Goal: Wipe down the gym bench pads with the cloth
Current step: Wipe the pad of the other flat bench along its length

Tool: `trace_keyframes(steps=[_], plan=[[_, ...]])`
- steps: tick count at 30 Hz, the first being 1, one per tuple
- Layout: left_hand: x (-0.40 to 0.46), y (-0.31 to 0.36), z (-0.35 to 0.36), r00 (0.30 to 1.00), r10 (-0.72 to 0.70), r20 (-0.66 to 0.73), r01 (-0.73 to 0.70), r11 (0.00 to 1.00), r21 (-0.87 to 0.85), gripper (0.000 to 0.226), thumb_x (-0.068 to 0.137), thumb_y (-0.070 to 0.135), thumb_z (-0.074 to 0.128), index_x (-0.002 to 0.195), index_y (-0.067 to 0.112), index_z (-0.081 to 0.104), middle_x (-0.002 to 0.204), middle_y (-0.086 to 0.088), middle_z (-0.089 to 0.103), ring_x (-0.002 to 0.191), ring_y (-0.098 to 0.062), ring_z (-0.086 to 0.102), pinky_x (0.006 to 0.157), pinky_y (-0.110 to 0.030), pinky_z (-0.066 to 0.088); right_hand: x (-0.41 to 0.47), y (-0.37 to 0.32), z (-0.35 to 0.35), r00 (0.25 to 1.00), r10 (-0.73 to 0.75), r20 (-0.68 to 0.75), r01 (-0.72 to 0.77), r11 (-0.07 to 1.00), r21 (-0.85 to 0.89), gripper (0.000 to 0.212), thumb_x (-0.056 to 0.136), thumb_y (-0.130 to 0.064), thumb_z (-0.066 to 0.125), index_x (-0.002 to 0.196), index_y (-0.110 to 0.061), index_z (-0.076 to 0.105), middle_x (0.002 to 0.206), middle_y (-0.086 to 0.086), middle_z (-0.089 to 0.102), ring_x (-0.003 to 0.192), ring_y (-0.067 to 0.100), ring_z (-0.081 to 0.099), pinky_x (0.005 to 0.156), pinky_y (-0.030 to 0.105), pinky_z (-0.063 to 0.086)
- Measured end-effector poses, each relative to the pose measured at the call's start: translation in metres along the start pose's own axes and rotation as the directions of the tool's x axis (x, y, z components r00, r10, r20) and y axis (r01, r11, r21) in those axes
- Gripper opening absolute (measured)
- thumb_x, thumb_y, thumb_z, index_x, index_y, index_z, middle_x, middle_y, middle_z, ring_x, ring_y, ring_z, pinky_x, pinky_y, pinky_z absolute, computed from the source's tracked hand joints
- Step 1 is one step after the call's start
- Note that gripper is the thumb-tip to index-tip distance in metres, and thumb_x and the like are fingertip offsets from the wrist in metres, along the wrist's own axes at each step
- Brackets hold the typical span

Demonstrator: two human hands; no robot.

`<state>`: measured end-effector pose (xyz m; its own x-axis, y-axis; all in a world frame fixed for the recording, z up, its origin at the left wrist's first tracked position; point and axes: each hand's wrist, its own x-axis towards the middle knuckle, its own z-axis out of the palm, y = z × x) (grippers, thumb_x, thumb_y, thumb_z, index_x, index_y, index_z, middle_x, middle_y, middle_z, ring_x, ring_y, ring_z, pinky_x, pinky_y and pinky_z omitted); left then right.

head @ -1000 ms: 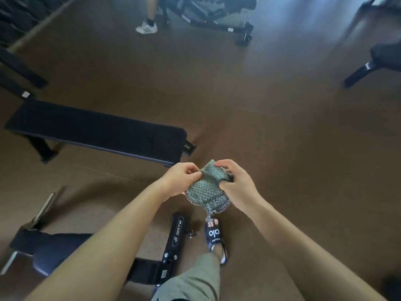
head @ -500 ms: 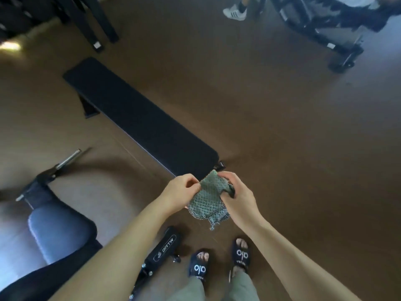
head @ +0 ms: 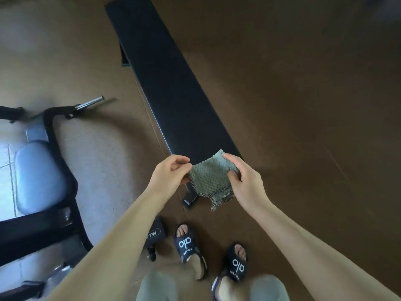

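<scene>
- Cloth [head: 211,178]: grey-green, knobbly waffle weave with a checked mesh hem; bunched and held in the air over the near end of the flat bench, one corner dangling.
- Left hand [head: 168,178]: fingers curled, pinching the cloth's left edge.
- Right hand [head: 244,181]: thumb and curled fingers gripping the cloth's right side.
- Flat bench [head: 171,83]: long, narrow black pad, finely textured, running away diagonally across the brown floor [head: 303,105]; a black foot shows beneath its near end.
- Second bench [head: 39,174]: rounded blue-grey padded seat on a black tubular frame with a chrome peg, at the floor's left edge.
- Black slides [head: 186,244]: white lettering, on both feet, just before the flat bench's near end.
</scene>
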<state>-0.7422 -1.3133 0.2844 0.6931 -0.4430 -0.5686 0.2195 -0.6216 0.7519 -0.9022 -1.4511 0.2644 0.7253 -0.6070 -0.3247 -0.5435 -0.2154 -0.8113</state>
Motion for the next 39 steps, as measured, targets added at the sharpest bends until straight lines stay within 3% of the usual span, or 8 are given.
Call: trace_keyframes(steps=[4, 6, 12, 15, 21, 30, 35, 39], plan=[[0.078, -0.074, 0.027, 0.998, -0.002, -0.067, 0.015, 0.981, 0.192, 0.048, 0.093, 0.033, 0.066, 0.138, 0.034, 0.048, 0.133, 0.008, 0.056, 0.120, -0.012, 0.058, 0.095, -0.030, 0.051, 0.071, 0.080, 0.046, 0.985, 0.049, 0.164, -0.001, 0.959, -0.283, 0.066, 0.103, -0.034, 0.055, 0.160, -0.034, 0.023, 0.165, 0.003, 0.027, 0.150, 0.021, 0.029, 0.120, 0.042, 0.035], [0.110, -0.111, 0.042, 0.991, 0.021, -0.130, 0.009, 0.975, 0.223, 0.062, 0.093, 0.037, 0.066, 0.147, 0.034, 0.035, 0.144, 0.003, 0.045, 0.129, -0.017, 0.050, 0.105, -0.036, 0.045, 0.095, 0.110, 0.071, 0.996, 0.004, 0.095, 0.045, 0.862, -0.504, 0.065, 0.104, -0.043, 0.048, 0.161, -0.034, 0.019, 0.168, 0.009, 0.021, 0.154, 0.030, 0.022, 0.122, 0.047, 0.027], [0.188, -0.154, 0.085, 0.935, -0.050, -0.351, 0.028, 0.997, -0.067, 0.066, 0.102, 0.046, 0.046, 0.160, 0.032, 0.016, 0.160, -0.007, 0.025, 0.133, -0.024, 0.044, 0.096, -0.030, 0.030, 0.133, 0.157, 0.150, 0.932, -0.310, 0.188, 0.340, 0.567, -0.750, 0.063, 0.105, -0.051, 0.015, 0.162, -0.024, 0.022, 0.168, 0.016, 0.020, 0.156, 0.034, 0.013, 0.126, 0.052, 0.017], [0.197, -0.173, 0.102, 0.897, 0.041, -0.440, -0.038, 0.999, 0.017, 0.056, 0.107, 0.037, 0.032, 0.160, 0.033, 0.014, 0.162, -0.004, 0.025, 0.126, -0.023, 0.049, 0.088, -0.029, 0.030, 0.138, 0.174, 0.169, 0.917, -0.357, 0.179, 0.354, 0.521, -0.777, 0.066, 0.105, -0.051, 0.012, 0.162, -0.019, 0.023, 0.167, 0.022, 0.018, 0.155, 0.039, 0.014, 0.125, 0.054, 0.019], [0.204, -0.187, 0.114, 0.824, 0.176, -0.538, -0.094, 0.980, 0.177, 0.049, 0.109, 0.026, 0.024, 0.158, 0.025, 0.026, 0.164, 0.001, 0.027, 0.147, -0.021, 0.031, 0.095, -0.035, 0.032, 0.161, 0.180, 0.168, 0.864, -0.442, 0.242, 0.458, 0.489, -0.742, 0.067, 0.102, -0.051, 0.006, 0.162, -0.027, 0.020, 0.169, 0.017, 0.013, 0.157, 0.034, 0.009, 0.127, 0.051, 0.014], [0.193, -0.193, 0.111, 0.821, 0.144, -0.553, -0.119, 0.990, 0.082, 0.052, 0.108, 0.032, 0.027, 0.159, 0.039, 0.023, 0.163, 0.009, 0.030, 0.143, -0.018, 0.039, 0.110, -0.041, 0.036, 0.171, 0.177, 0.151, 0.921, -0.369, 0.126, 0.310, 0.495, -0.812, 0.065, 0.101, -0.051, 0.013, 0.163, -0.030, 0.016, 0.171, 0.012, 0.010, 0.158, 0.032, 0.008, 0.128, 0.047, 0.010], [0.197, -0.202, 0.107, 0.829, 0.117, -0.547, -0.198, 0.976, -0.091, 0.051, 0.105, 0.026, 0.037, 0.154, 0.040, 0.036, 0.158, 0.013, 0.039, 0.142, -0.008, 0.039, 0.104, -0.022, 0.030, 0.118, 0.180, 0.196, 0.839, -0.495, 0.223, 0.481, 0.487, -0.728, 0.056, 0.108, -0.041, 0.020, 0.162, -0.024, 0.024, 0.169, 0.009, 0.018, 0.157, 0.027, 0.013, 0.126, 0.047, 0.015], [0.199, -0.205, 0.106, 0.832, 0.091, -0.547, -0.242, 0.947, -0.211, 0.050, 0.104, 0.025, 0.042, 0.151, 0.041, 0.042, 0.153, 0.015, 0.045, 0.140, -0.006, 0.041, 0.110, -0.023, 0.032, 0.136, 0.196, 0.165, 0.832, -0.503, 0.233, 0.478, 0.439, -0.761, 0.057, 0.106, -0.044, 0.019, 0.162, -0.031, 0.023, 0.170, 0.002, 0.017, 0.158, 0.022, 0.011, 0.127, 0.045, 0.015]])
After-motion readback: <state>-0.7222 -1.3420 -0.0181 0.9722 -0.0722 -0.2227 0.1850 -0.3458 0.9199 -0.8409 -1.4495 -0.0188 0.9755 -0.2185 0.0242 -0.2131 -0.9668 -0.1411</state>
